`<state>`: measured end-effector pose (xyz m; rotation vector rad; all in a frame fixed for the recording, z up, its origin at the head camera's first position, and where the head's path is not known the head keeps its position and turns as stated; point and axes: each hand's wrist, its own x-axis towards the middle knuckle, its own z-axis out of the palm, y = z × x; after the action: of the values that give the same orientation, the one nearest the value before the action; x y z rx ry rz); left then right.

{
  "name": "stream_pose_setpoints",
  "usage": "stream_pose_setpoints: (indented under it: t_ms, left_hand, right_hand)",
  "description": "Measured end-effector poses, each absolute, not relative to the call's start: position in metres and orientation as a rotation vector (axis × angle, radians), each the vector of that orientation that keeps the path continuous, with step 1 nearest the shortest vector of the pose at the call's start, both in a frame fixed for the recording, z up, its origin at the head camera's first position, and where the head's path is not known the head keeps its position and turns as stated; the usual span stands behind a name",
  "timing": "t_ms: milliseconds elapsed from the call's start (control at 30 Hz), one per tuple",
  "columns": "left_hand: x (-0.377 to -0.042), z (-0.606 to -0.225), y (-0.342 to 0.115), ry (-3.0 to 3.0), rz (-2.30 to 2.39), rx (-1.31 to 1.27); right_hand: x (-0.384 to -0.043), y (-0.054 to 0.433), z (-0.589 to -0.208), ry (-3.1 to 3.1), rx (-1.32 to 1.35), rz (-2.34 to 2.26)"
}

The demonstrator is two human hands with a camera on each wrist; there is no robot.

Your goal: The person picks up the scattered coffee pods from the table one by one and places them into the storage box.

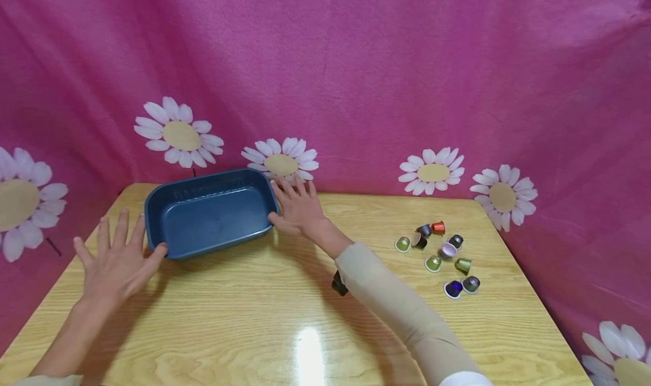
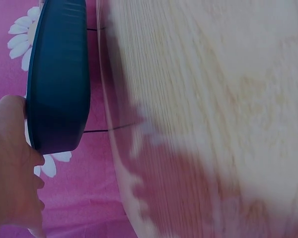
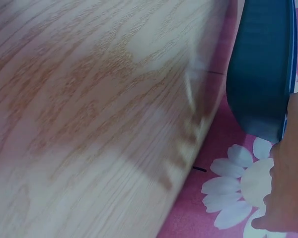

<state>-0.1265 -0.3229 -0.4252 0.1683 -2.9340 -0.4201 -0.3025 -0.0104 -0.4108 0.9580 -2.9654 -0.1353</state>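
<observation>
A dark blue rectangular basin (image 1: 213,219) with rounded corners stands between both hands toward the back left. My left hand (image 1: 114,261) has its fingers spread wide at the basin's left end, the thumb touching the rim at the near corner. At the opposite end my right hand (image 1: 300,208) also has spread, straight fingers, its thumb at the rim. Both wrist views show the basin's outer wall (image 2: 59,79) beside the thumb. The right wrist view shows the right hand (image 3: 290,168) right at the basin's end (image 3: 260,74).
Several coffee capsules lie scattered on the right of the wooden table (image 1: 244,318), among them a red one (image 1: 438,228), a lilac one (image 1: 447,251) and a blue one (image 1: 453,288). A black object (image 1: 339,285) is partly hidden by the right sleeve. A pink flowered curtain (image 1: 330,81) hangs behind.
</observation>
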Motion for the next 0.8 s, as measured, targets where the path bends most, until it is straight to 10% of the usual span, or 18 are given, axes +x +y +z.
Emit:
stream_pose_setpoints:
  t_ms: [800]
  left_hand:
    - [-0.141,-0.422,-0.29,-2.894,-0.377,0.089]
  right_hand:
    - [-0.293,0.029,-0.412,-3.028,0.851,-0.023]
